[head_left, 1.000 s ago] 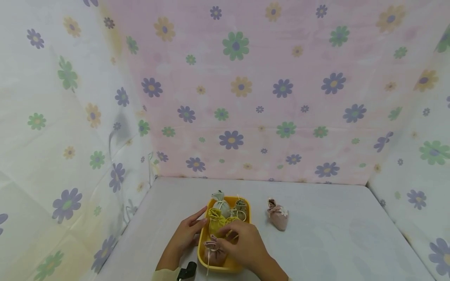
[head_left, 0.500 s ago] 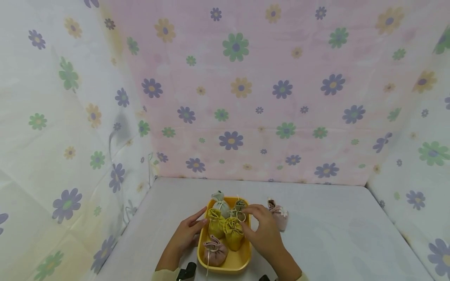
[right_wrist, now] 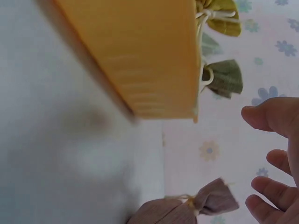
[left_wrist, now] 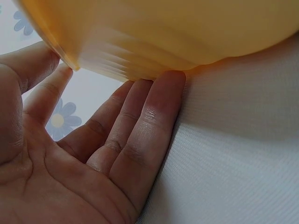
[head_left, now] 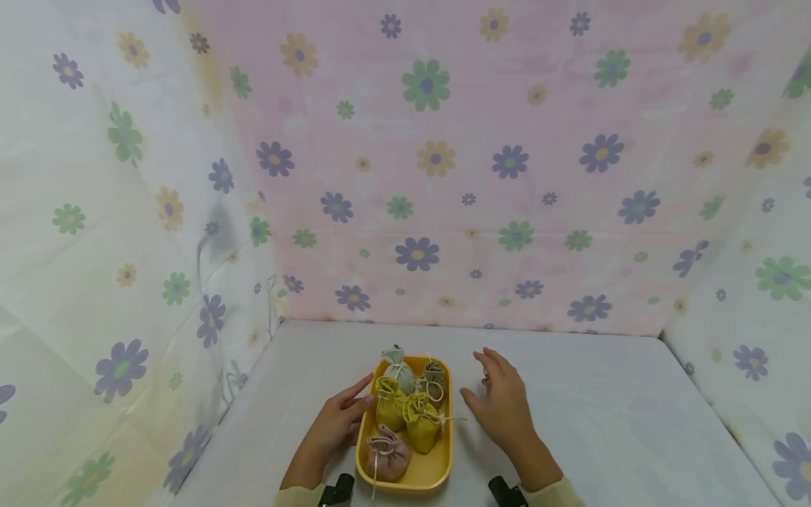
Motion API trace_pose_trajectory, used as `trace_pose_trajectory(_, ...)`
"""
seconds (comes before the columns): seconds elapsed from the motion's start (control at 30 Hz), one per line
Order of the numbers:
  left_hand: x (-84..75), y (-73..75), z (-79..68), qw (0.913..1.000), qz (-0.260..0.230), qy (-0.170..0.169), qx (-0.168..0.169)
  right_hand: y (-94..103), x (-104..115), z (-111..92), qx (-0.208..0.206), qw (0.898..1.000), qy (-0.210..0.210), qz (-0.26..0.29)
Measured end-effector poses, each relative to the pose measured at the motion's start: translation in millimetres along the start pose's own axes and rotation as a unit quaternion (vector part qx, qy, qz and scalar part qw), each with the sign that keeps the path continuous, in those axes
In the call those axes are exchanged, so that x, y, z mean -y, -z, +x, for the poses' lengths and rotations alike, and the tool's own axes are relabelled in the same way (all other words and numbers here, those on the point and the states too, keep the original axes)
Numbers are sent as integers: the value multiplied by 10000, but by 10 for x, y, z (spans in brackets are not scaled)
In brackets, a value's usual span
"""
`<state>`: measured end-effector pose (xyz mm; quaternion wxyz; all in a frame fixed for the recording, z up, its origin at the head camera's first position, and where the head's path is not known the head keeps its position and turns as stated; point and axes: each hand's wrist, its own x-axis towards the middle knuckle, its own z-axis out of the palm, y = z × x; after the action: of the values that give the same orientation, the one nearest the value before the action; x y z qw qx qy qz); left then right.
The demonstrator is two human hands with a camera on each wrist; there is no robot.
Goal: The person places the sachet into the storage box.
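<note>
A yellow plastic basket (head_left: 405, 487) holds several small drawstring pouches: a pale grey-green one (head_left: 399, 373), an olive one (head_left: 434, 377), two mustard ones, the right of them (head_left: 421, 426) with its cord over the rim, and a mauve one (head_left: 389, 458) in front. My left hand (head_left: 336, 422) rests against the basket's left side, its fingertips on the outer wall and others at the rim in the left wrist view. Right of the basket, my right hand (head_left: 503, 401) hovers with fingers spread. Another mauve pouch (right_wrist: 170, 212) lies below it, hidden by that hand in the head view.
A white-covered table (head_left: 621, 422) extends beyond both hands. Flower-printed cloth (head_left: 469, 162) walls it in at the back and on both sides. Dark wrist-camera mounts (head_left: 507, 489) sit at the sleeves.
My right hand has moved right, from over the front of the basket to above the mauve pouch outside it. The right mustard pouch came into full view. My left hand stays put.
</note>
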<state>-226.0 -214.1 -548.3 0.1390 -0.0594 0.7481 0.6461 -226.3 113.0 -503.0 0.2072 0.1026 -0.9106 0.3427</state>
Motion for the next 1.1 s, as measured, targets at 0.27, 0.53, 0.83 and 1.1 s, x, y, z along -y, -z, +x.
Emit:
trace_pose_trajectory(0.27,12,11,-1,10000,-75,-6,54,-42,-216,22,184,9997,-171,-34)
trace_pose_trajectory(0.53,6,8,-7,9999,-103,-15,63,-57,-384,-5,562,9962,-658,-32)
trace_pose_trajectory(0.83,0,16,7,10000,-38,-54,66,-111,-485,-34,672,9934,-929,-5)
trace_pose_trajectory(1.1,-4,15,10,10000,10,-43,37,-154,-537,-30,165,9974,-695,-19)
